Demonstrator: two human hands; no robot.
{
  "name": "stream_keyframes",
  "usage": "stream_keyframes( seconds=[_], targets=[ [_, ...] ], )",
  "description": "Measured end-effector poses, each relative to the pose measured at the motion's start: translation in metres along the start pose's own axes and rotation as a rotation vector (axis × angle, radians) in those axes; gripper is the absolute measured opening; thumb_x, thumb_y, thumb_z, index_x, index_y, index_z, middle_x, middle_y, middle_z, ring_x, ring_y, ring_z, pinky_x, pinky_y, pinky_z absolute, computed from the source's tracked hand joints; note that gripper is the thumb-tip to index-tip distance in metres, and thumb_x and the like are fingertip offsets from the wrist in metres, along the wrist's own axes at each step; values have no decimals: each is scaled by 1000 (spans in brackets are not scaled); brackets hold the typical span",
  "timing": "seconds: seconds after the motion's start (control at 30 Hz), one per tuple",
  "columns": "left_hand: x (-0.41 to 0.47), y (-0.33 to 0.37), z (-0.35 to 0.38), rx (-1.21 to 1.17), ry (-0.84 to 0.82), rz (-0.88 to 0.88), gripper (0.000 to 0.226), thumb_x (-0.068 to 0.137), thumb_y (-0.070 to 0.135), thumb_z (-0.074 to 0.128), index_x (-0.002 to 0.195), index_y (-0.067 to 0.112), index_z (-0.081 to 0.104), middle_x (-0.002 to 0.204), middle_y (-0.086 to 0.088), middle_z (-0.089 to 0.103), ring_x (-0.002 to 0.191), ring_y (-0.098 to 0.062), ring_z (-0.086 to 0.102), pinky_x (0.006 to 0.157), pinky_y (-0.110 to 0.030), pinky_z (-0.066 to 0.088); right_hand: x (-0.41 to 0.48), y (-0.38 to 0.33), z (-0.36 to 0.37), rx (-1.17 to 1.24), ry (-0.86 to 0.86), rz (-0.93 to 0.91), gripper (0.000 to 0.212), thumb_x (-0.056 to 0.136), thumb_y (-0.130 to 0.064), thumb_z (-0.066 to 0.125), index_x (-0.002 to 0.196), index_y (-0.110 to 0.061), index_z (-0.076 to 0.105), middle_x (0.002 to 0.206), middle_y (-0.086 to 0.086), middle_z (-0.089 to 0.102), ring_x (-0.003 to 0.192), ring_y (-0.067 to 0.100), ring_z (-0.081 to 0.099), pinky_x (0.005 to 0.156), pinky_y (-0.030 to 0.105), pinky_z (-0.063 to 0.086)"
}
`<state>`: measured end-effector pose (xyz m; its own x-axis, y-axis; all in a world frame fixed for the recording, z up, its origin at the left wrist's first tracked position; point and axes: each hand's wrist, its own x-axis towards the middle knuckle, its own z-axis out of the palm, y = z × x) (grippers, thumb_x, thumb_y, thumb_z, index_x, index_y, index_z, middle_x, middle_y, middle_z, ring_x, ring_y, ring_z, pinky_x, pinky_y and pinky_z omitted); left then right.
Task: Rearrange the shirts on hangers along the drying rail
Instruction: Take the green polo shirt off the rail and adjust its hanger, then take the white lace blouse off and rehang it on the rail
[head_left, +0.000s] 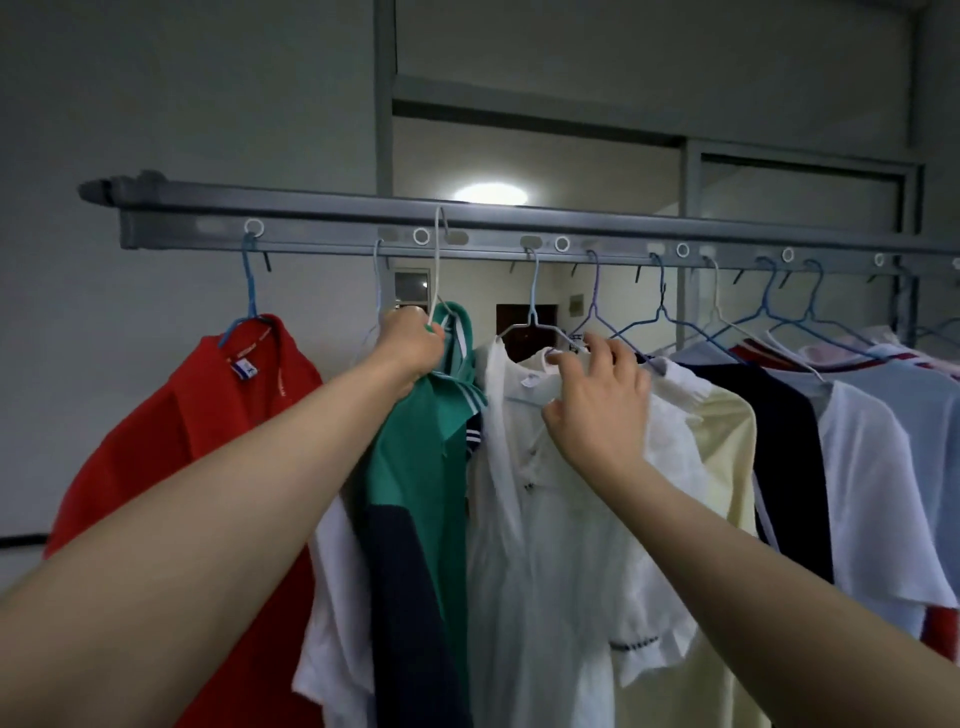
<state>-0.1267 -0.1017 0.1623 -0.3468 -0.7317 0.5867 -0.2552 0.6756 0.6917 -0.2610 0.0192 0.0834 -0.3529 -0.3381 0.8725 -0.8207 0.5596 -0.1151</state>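
Left hand (413, 343) clenched round the white hanger (435, 270) of the green shirt (410, 457). The hanger's hook sits over the rail (322, 228), between the red shirt (171, 426) and the white shirt (545, 545). Right hand (597, 400) grasps the white shirt's collar at its hanger shoulder. More shirts hang along the rail to the right.
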Motion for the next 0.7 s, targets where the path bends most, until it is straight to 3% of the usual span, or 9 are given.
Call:
stream_keyframes(
  seconds=[0.13,0.2,0.27,0.4,0.43,0.5,0.57,0.63,0.7],
  targets=[
    [15,9,27,61,45,10,28,92,-3,39,111,-10,58,129,-23,46,97,-30,50,84,-32,40,27,16,1,-84,-150,58,61,84,-33,58,140,-25,33,143,12,39,128,36,40,104,50,28],
    [24,11,37,108,74,-1,30,93,0,39,115,-10,58,136,-22,40,108,-35,53,90,-33,43,35,23,5,-44,-238,51,58,87,-28,56,140,-24,31,132,11,48,111,35,55,88,44,43],
    [32,9,44,163,74,-20,32,93,3,40,119,-9,55,141,-21,32,112,-38,52,96,-35,42,39,30,9,44,-276,35,58,88,-15,51,141,-26,30,129,10,50,105,34,59,75,37,44],
    [36,-1,61,253,40,-62,28,92,2,43,115,-6,58,140,-20,32,110,-37,52,97,-36,43,46,46,13,184,-330,15,64,87,-12,44,145,-32,27,127,8,54,110,30,57,100,55,39],
    [35,-3,65,268,31,-71,28,92,1,42,114,-7,58,138,-21,35,113,-37,50,98,-36,42,48,49,13,209,-340,16,64,88,-11,43,146,-33,26,127,9,55,111,29,56,98,50,42],
    [33,-6,71,301,22,-80,30,92,0,41,115,-7,58,136,-21,39,122,-37,43,102,-36,39,50,55,12,241,-353,12,63,90,-11,40,147,-32,26,125,10,56,110,28,56,80,36,45],
    [31,-4,74,381,11,-70,33,91,0,43,122,-5,53,140,-18,33,128,-36,39,105,-37,36,50,58,10,294,-364,12,60,90,-11,38,146,-31,28,125,9,58,105,27,58,69,32,41],
    [25,-2,76,522,103,26,43,86,0,51,128,0,43,147,-16,22,132,-38,33,105,-44,36,55,61,9,416,-407,40,58,90,-9,38,145,-27,32,128,8,57,106,25,58,75,32,46],
    [15,4,86,749,259,327,46,82,-2,53,126,2,44,148,-16,23,134,-38,29,104,-49,34,62,65,14,596,-470,92,54,91,-7,38,143,-21,39,124,5,55,106,19,55,86,30,44]
  ],
)
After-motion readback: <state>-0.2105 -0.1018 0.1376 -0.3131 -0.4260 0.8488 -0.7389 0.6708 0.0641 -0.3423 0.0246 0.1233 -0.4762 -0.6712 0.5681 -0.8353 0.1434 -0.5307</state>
